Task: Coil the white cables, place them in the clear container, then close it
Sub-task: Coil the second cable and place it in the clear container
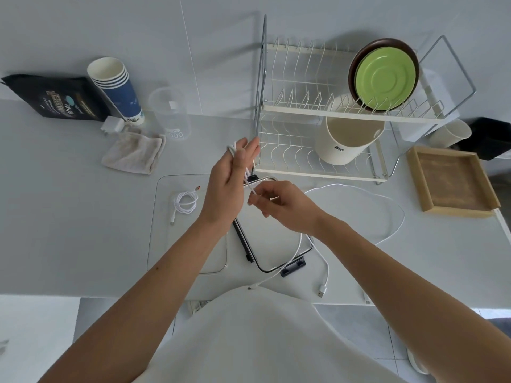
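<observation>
Above clear container (pixel 161 244), left grip (pixel 228 175) holds white cable (pixel 231 150) loops; right grip (pixel 282 205) pinches its end

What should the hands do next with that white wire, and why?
Probably the right hand, pinching the white cable, should wind another loop round the fingers of the left hand. Only a few turns sit there, and a long stretch lies loose on the table.
</observation>
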The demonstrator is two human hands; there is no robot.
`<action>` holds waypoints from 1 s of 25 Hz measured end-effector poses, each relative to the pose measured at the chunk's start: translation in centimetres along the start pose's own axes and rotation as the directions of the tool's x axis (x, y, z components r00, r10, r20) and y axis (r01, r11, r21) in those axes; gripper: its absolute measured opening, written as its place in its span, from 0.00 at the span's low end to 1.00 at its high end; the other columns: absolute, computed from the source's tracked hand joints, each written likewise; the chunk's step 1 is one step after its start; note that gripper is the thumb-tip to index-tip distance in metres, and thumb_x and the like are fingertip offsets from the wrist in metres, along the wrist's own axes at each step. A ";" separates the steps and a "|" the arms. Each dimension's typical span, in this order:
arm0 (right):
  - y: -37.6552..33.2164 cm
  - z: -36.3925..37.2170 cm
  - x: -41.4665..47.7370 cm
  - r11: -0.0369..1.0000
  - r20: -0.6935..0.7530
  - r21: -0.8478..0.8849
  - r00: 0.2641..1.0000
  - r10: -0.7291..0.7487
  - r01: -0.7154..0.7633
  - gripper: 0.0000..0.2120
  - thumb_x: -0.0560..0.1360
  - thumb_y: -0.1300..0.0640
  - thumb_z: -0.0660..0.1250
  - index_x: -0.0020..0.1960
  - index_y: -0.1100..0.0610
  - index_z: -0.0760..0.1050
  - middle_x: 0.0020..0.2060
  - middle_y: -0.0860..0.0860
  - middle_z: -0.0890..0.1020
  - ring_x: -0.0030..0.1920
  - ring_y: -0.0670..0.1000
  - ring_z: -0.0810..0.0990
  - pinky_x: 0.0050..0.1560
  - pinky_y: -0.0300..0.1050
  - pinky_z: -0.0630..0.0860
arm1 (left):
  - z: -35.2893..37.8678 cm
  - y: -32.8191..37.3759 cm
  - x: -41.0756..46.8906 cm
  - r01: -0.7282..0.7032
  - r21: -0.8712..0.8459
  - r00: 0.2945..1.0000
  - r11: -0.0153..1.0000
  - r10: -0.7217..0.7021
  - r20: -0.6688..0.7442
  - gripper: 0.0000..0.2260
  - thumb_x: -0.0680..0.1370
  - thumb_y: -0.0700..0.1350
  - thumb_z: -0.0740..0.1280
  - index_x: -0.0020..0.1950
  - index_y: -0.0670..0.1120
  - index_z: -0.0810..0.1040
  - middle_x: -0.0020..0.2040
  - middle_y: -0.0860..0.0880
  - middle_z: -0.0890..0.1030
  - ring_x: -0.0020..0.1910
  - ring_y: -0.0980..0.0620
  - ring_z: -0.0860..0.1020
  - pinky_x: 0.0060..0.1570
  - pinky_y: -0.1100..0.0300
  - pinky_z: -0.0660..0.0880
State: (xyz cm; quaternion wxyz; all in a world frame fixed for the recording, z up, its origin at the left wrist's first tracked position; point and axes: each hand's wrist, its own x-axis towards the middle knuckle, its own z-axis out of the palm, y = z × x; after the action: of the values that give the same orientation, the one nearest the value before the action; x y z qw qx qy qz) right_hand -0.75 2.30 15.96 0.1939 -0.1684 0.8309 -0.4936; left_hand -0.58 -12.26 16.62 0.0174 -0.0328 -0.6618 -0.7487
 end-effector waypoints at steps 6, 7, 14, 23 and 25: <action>-0.6 -2.3 -0.6 0.999 -0.048 -0.040 0.999 0.009 -0.011 0.06 0.80 0.59 0.66 0.45 0.58 0.79 0.30 0.43 0.75 0.29 0.41 0.73 0.34 0.28 0.68 | -2.6 -0.3 0.8 -0.097 0.605 0.994 0.790 0.050 0.095 0.18 0.85 0.51 0.50 0.68 0.43 0.71 0.65 0.52 0.80 0.57 0.48 0.81 0.58 0.64 0.72; -0.8 -2.8 -0.6 0.998 -0.060 -0.057 0.998 -0.006 0.002 0.07 0.80 0.59 0.66 0.45 0.59 0.79 0.30 0.43 0.75 0.30 0.41 0.73 0.34 0.28 0.68 | -2.8 -0.2 0.8 -0.089 0.631 0.994 0.770 0.028 0.107 0.18 0.85 0.50 0.51 0.67 0.41 0.70 0.61 0.53 0.82 0.55 0.50 0.82 0.56 0.64 0.73; -1.9 -4.1 -0.4 0.994 -0.167 0.036 0.982 -0.092 0.099 0.08 0.81 0.59 0.63 0.44 0.56 0.76 0.27 0.41 0.74 0.28 0.40 0.71 0.34 0.29 0.66 | -2.5 -0.3 -0.6 0.041 0.529 0.947 0.847 -0.202 0.250 0.18 0.85 0.50 0.51 0.49 0.44 0.77 0.35 0.49 0.84 0.33 0.52 0.81 0.45 0.54 0.76; -2.5 -4.0 0.7 0.983 -0.259 0.068 0.955 -0.146 0.169 0.09 0.82 0.61 0.61 0.44 0.60 0.75 0.29 0.36 0.77 0.30 0.40 0.72 0.35 0.28 0.68 | -0.9 0.7 -1.7 0.102 0.448 0.885 0.888 -0.287 0.367 0.19 0.83 0.56 0.56 0.36 0.50 0.76 0.25 0.55 0.67 0.26 0.53 0.65 0.31 0.62 0.63; -2.1 -3.9 1.0 0.980 -0.286 0.105 0.949 -0.132 0.168 0.08 0.82 0.61 0.62 0.44 0.60 0.75 0.28 0.37 0.76 0.30 0.40 0.72 0.34 0.28 0.68 | -0.8 0.8 -1.7 0.147 0.388 0.866 0.910 -0.307 0.394 0.18 0.83 0.52 0.58 0.37 0.46 0.73 0.24 0.56 0.65 0.25 0.56 0.63 0.29 0.66 0.64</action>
State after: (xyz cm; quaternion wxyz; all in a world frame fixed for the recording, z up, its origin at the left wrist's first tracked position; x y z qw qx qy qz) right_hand -3.29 3.81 19.31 0.0476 -0.1476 0.8012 -0.5779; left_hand 1.15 -13.22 17.23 -0.2190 -0.1207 -0.7678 -0.5899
